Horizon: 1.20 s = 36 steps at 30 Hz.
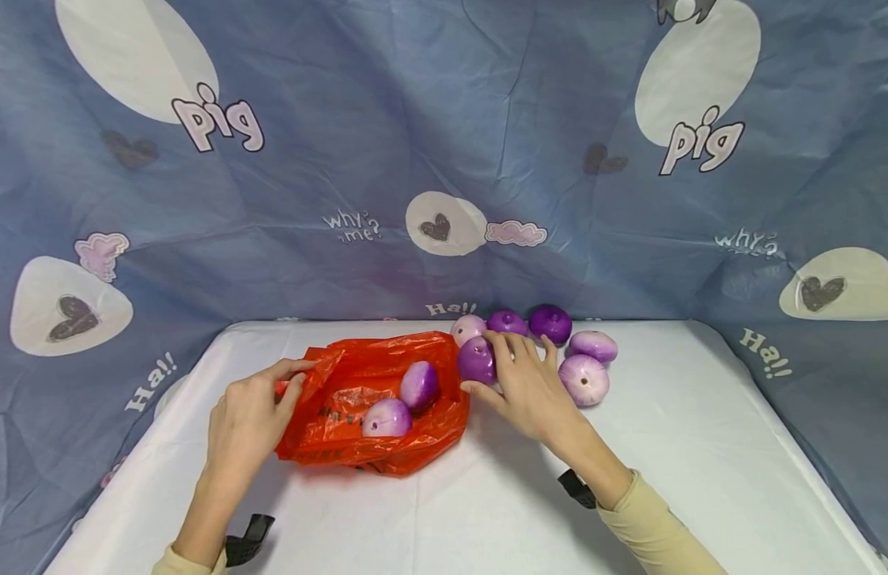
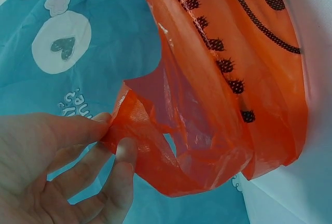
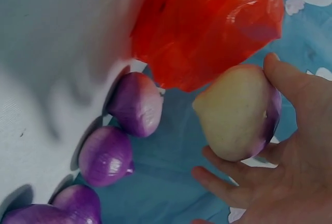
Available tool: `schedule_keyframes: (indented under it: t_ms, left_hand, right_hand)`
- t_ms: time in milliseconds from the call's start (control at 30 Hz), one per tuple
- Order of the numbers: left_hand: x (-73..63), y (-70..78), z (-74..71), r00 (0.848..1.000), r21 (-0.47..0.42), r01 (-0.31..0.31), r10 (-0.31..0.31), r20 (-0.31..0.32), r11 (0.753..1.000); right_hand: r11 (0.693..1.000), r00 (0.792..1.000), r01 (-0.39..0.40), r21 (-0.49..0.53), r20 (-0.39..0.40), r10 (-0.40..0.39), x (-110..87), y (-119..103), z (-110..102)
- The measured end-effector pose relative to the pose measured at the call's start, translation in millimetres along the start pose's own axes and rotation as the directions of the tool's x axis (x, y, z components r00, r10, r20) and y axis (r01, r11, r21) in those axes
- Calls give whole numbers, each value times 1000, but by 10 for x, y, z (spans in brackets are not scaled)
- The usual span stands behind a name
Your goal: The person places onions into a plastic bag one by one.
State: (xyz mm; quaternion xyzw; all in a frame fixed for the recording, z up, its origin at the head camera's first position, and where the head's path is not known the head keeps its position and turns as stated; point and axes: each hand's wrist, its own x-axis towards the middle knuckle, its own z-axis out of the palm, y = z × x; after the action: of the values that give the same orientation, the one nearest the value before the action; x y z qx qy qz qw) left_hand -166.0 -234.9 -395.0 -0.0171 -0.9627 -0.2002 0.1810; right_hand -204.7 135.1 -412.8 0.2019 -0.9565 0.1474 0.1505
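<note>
At the left, my left hand (image 1: 247,415) pinches the edge of a red plastic bag (image 1: 404,461) between thumb and fingers; the left wrist view shows the pinched corner (image 2: 122,123). The bag lies with its mouth spread, and two purple-and-white onions (image 1: 387,420) rest inside. Beside the bag's right rim, my right hand (image 1: 525,389) holds a purple onion (image 1: 477,361) between thumb and fingers. That held onion (image 3: 233,115) shows a pale side in the right wrist view, close to the bag.
Several more onions sit behind and right of my right hand: a pale pink one (image 1: 467,328), a dark purple one (image 1: 549,324) and a whitish one (image 1: 584,381) among them. The white tabletop (image 1: 703,447) ends against a blue printed cloth (image 1: 358,279) at the back.
</note>
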Motion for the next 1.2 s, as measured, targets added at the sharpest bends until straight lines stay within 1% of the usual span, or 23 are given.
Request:
schedule_keyframes:
  t_ms: [300, 667, 1000, 1200]
  left_hand:
    - [-7, -22, -22, 1000, 1, -3, 3, -6, 1000]
    - [-8, -27, -27, 1000, -3, -5, 5, -7, 1000]
    - [2, -18, -33, 1000, -5, 2, -2, 1, 1000]
    - [8, -12, -25, 1000, -10, 2, -2, -5, 1000]
  right_hand:
    - [1000, 1000, 17, 16, -1, -17, 18, -93, -32]
    - [995, 997, 77, 68, 13, -79, 110, -291, 49]
    - [992, 992, 114, 47, 56, -116, 173, -434, 110]
    - [988, 988, 139, 59, 58, -143, 200, -521, 147]
